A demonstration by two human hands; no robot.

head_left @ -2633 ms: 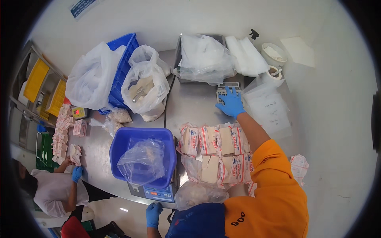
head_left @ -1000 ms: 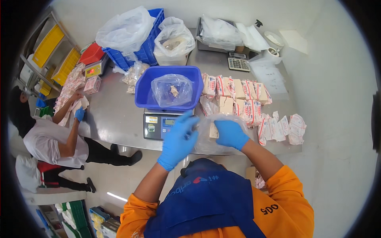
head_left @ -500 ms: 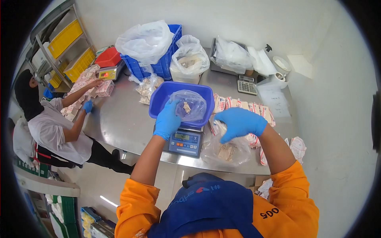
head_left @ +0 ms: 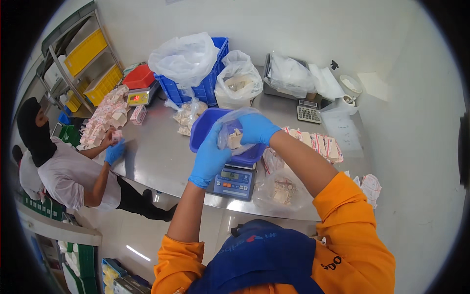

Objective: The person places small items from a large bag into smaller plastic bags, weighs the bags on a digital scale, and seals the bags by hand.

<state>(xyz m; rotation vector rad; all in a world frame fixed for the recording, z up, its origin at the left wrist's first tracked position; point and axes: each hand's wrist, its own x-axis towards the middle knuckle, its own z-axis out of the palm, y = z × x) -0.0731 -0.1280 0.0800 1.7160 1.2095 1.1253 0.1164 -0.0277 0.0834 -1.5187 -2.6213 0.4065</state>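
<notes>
Between my two blue-gloved hands is a clear plastic bag (head_left: 226,128) with pale, chip-like pieces (head_left: 235,139) in it. My left hand (head_left: 211,158) grips its near left side, and my right hand (head_left: 259,129) has hold of its right side, with some fingers hidden. The bag is over a purple-blue tub (head_left: 196,134), which sits on a blue digital scale (head_left: 234,182). Beside the scale, below my right forearm, lies another clear bag (head_left: 283,192) of similar pale pieces.
Printed packets (head_left: 320,143) lie to the right, near a calculator (head_left: 308,113). A blue crate (head_left: 223,54) and a white bag-lined container (head_left: 239,83) stand behind the tub. At the left a co-worker (head_left: 73,171) handles a small packet beside a packet pile (head_left: 100,120).
My right hand has moved from above the near bag to the bag at the tub, which now looks raised and gathered. The co-worker's hand has drawn back from the other scale.
</notes>
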